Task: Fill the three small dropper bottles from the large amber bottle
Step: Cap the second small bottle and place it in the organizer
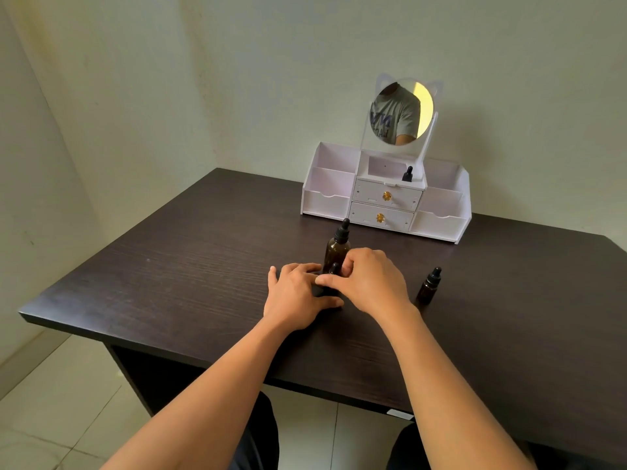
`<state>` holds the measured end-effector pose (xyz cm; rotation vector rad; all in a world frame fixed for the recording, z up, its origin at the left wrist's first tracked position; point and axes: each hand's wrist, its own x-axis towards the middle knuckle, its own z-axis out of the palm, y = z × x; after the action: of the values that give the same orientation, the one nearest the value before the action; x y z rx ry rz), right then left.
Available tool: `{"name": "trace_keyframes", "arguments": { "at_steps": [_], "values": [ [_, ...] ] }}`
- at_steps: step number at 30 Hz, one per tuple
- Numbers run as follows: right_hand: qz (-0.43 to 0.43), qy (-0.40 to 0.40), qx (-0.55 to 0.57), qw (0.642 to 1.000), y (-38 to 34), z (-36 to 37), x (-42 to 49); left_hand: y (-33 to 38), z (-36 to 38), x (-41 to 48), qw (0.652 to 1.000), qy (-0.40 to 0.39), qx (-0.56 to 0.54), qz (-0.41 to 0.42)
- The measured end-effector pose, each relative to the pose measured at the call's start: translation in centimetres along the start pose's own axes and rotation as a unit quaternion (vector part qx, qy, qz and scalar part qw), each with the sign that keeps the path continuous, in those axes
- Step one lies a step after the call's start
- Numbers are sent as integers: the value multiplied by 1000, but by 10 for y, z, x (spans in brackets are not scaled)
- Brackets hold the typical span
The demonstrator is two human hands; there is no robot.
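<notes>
Small bottle (334, 269) is gripped low by left hand (297, 296), top pinched by right hand (371, 283) — big bottle (337, 247) just behind could be knocked if top jerks free.

Small dropper bottle (334, 268) mostly hidden between the hands (294, 296) (370, 282)

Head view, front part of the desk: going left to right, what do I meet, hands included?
left hand → small dropper bottle gripped between both hands → right hand → second small dropper bottle, standing alone
</notes>
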<state>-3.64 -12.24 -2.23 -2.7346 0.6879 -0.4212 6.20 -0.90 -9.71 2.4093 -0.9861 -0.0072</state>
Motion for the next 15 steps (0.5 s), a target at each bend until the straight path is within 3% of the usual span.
{"name": "trace_keyframes", "arguments": {
  "at_steps": [3,5,9,15],
  "values": [
    [-15,60,127,990,7,-1,-3,1,-1,1,1000,-8,-3,-3],
    [-56,52,207,975,7,-3,-2,-2,-1,3,1000,-13,0,-5],
    [-79,-18,167,983,11,-1,-3,-2,2,1,1000,-12,2,1],
    [-61,1,123,991,16,-3,-3,-1,0,1,1000,-12,-2,1]
  ]
}}
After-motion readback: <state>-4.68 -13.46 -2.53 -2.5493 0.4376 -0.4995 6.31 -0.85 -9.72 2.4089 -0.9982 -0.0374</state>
